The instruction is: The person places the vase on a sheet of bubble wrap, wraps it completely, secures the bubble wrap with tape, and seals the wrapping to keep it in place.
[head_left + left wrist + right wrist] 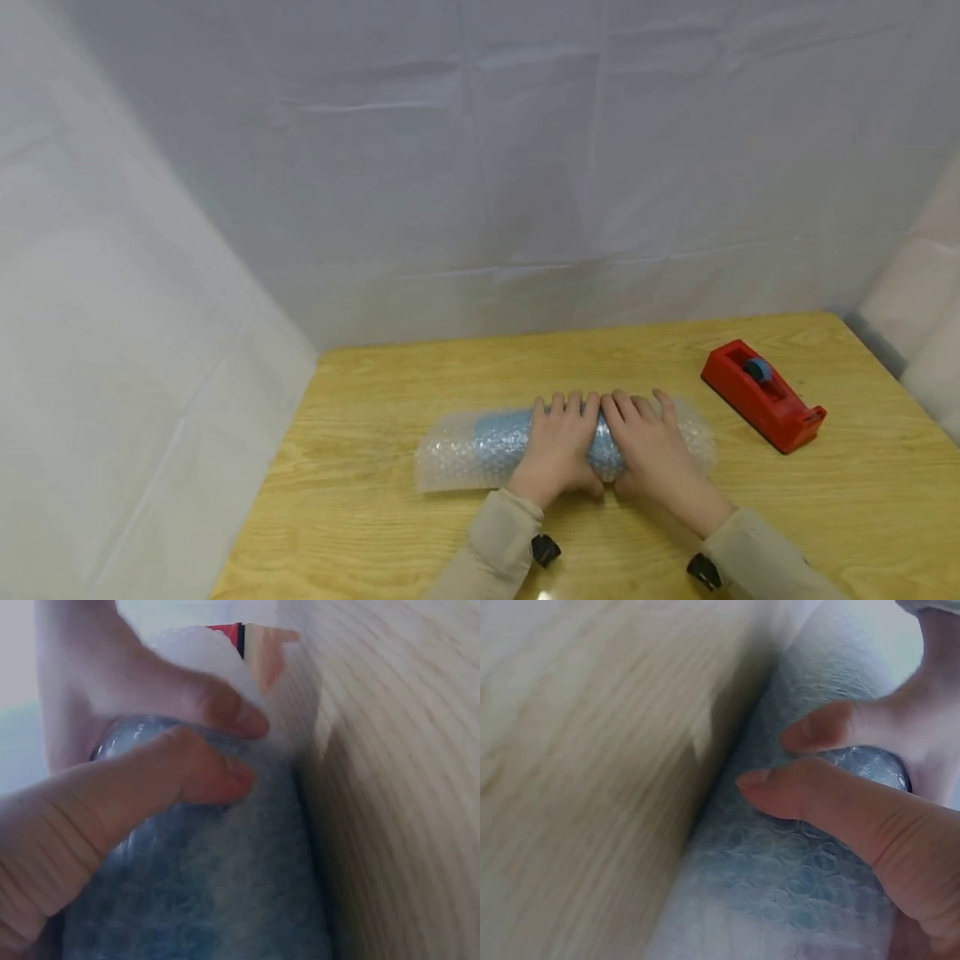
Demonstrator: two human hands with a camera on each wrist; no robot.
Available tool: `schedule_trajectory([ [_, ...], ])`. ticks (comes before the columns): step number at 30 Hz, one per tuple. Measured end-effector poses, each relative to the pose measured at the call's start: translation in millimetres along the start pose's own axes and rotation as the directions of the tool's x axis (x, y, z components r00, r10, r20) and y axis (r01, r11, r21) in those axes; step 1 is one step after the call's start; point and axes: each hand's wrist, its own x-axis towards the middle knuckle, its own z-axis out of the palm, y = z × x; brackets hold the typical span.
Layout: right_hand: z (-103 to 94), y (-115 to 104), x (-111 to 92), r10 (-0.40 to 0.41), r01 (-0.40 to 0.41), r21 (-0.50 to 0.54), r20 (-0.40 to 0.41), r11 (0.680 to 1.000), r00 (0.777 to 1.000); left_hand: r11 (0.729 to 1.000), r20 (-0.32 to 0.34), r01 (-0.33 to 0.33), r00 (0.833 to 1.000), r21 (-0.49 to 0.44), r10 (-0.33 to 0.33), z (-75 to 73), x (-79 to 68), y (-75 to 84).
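A roll of clear bubble wrap [453, 454] lies crosswise on the table, wound around something blue [498, 442] that shows through its middle. My left hand [558, 450] grips the roll near its centre, fingers over the top and thumb on the near side. Right beside it, my right hand [652, 450] holds the roll the same way. In the left wrist view both thumbs press on the bubble wrap [225, 877], close together. The right wrist view also has the two thumbs against the wrap [795, 862]. What the blue thing is stays hidden under the layers.
A red tape dispenser [765, 400] with a roll of tape [757, 370] stands at the right on the wooden table [360, 533]. White sheeting [480, 167] hangs behind the table's back edge and along both sides.
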Motion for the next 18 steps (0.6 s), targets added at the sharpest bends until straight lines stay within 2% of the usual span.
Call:
schedule_trajectory([
  [3, 0.2, 1.1, 2.8, -0.002, 0.002, -0.007, 0.001, 1.000, 1.000, 0.999, -0.026, 0.017, 1.000, 0.035, -0.016, 2.8, -2.1, 3.9],
  [5, 0.1, 2.1, 4.9, -0.006, 0.006, -0.009, 0.003, 1.000, 1.000, 0.997, -0.066, 0.030, 0.997, 0.069, -0.026, 6.4, -3.5, 6.7],
  [9, -1.8, 4.3, 10.0, -0.003, 0.002, 0.017, 0.041, 1.000, 0.999, 0.992, -0.186, 0.047, 0.982, 0.114, -0.025, 13.6, -5.0, 8.8],
  [12, -3.9, 6.3, 14.2, 0.005, -0.009, 0.050, 0.077, 0.999, 0.997, 0.991, -0.242, 0.045, 0.970, 0.129, -0.012, 15.2, -3.3, 7.6],
  [15, -5.8, 8.6, 17.9, 0.006, -0.013, 0.073, 0.102, 0.997, 0.995, 0.990, -0.226, 0.044, 0.974, 0.130, -0.013, 13.0, -0.5, 6.1],
  [18, -7.0, 10.8, 20.3, 0.003, -0.014, 0.092, 0.116, 0.996, 0.993, 0.993, -0.174, 0.041, 0.984, 0.107, -0.022, 9.8, 2.9, 5.1],
])
